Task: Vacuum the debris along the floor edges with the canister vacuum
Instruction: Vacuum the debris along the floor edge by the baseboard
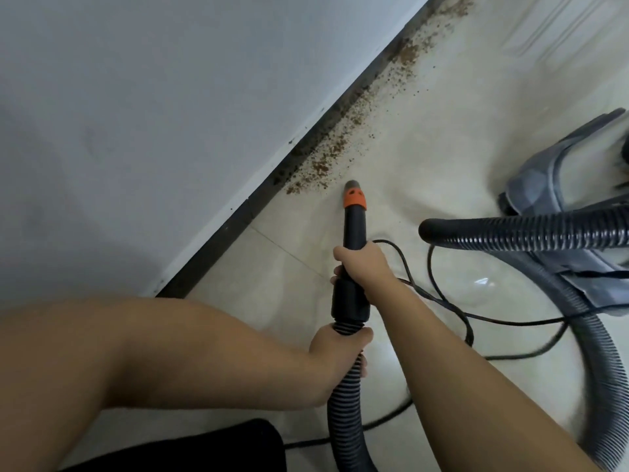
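Observation:
Brown crumbly debris point(354, 131) lies in a long strip on the pale tile floor along the dark baseboard point(238, 219). A black vacuum wand point(354, 229) with an orange collar points at the near end of the strip, its nozzle tip point(351, 184) just short of the debris. My right hand point(362, 264) grips the wand below the collar. My left hand point(337, 349) grips the ribbed grey hose point(343, 413) where it joins the wand's cuff. The grey canister vacuum point(578, 185) stands at the right.
A white wall point(170, 114) rises left of the baseboard. The hose loops back across the floor to the canister point(510, 233). A thin black power cord point(452, 301) curls on the tiles beside my right arm. A dark object point(204, 447) sits at the bottom edge.

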`<state>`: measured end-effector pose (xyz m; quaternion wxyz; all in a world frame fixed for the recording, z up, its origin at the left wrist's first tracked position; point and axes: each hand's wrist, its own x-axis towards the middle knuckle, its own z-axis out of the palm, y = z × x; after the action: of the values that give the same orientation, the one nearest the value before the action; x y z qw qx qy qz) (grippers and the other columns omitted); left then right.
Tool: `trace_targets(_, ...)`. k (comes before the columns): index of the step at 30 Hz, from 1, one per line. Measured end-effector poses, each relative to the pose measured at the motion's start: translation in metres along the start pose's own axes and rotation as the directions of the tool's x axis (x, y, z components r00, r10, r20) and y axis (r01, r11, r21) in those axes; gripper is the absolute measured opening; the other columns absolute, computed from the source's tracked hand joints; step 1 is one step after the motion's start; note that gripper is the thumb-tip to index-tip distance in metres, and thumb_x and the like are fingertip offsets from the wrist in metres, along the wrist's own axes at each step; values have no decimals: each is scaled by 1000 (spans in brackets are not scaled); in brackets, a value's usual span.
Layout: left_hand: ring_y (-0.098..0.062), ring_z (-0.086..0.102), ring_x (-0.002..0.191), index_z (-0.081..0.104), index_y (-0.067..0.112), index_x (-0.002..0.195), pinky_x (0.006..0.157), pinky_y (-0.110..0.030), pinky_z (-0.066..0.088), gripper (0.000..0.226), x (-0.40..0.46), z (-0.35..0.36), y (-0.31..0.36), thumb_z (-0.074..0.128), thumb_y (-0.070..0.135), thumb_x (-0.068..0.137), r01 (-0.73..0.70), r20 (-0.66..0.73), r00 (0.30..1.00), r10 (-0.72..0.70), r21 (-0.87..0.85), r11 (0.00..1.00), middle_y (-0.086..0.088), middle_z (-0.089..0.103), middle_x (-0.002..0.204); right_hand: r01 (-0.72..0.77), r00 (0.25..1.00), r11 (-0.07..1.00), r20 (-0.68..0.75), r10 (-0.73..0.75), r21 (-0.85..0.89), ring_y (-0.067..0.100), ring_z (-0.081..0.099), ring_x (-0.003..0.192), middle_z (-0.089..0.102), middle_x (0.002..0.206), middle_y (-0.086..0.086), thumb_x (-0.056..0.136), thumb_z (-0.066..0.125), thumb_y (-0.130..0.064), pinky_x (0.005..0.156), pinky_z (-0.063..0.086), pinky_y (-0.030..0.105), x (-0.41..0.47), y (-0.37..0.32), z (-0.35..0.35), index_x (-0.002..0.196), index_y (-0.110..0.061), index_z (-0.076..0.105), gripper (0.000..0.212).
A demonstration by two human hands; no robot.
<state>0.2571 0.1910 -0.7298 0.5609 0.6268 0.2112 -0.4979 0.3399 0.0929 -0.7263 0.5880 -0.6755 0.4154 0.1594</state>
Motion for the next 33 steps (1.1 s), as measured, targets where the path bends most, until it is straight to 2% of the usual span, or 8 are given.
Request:
trace_targets(5, -15, 56, 41, 57, 8, 86, 48, -21, 48, 18, -18, -24, -10, 61, 25, 90, -11, -82, 997, 6, -51, 999, -4, 61, 52, 11, 994, 1000, 109, -9, -23, 22, 58, 52, 57, 82, 17, 82, 59, -8, 42, 47, 23, -11, 0, 35, 103, -2, 48, 24)
trace_targets(7, -15, 56, 41, 57, 7, 86, 49, -21, 48, 20, -24, -28, -13, 61, 26, 89, -13, -103, 995, 7, -59, 998, -3, 61, 51, 16, 987, 999, 159, -9, -41, 23, 58, 52, 58, 77, 16, 82, 60, -8, 45, 49, 25, -13, -1, 42, 107, -1, 48, 29)
trace_targets(11, -19, 55, 44, 55, 8, 81, 53, -25, 49, 19, -26, -37, -12, 62, 23, 89, -52, -176, 984, 34, -97, 994, -7, 61, 54, 28, 968, 998, 249, -12, -64, 23, 58, 45, 57, 65, 12, 81, 60, -7, 48, 51, 29, -15, -9, 58, 98, -4, 46, 22)
trace_targets(15, -19, 55, 43, 56, 8, 82, 50, -25, 48, 17, -27, -46, -14, 63, 22, 89, -56, -210, 977, 33, -104, 993, -6, 59, 53, 24, 969, 1000, 245, -20, -14, 24, 58, 48, 57, 67, 13, 82, 60, -7, 50, 52, 30, -17, -8, 68, 96, -5, 46, 20)
trace_targets(24, -18, 57, 47, 58, 9, 83, 52, -25, 49, 16, -26, -45, -20, 64, 22, 88, -22, -145, 989, 20, -9, 1000, -7, 60, 59, -30, 988, 995, 154, 16, 92, 24, 58, 50, 57, 70, 13, 84, 60, -9, 47, 52, 28, -17, 8, 52, 93, -9, 46, 16)
trace_targets(28, -20, 56, 50, 57, 9, 84, 54, -27, 49, 14, -20, -45, -3, 64, 21, 88, -55, -184, 982, 39, -84, 995, -7, 59, 60, -10, 980, 999, 197, 3, 37, 24, 59, 49, 56, 67, 13, 83, 59, -7, 50, 53, 30, -7, -13, 58, 90, -8, 46, 15)
trace_targets(33, -20, 54, 48, 55, 10, 82, 55, -28, 49, 15, -12, -44, 13, 64, 21, 88, -82, -183, 981, 56, -141, 987, -8, 58, 60, 3, 979, 1000, 206, -7, 18, 26, 58, 48, 55, 66, 13, 82, 58, -5, 43, 49, 25, 3, -32, 60, 86, -8, 44, 15)
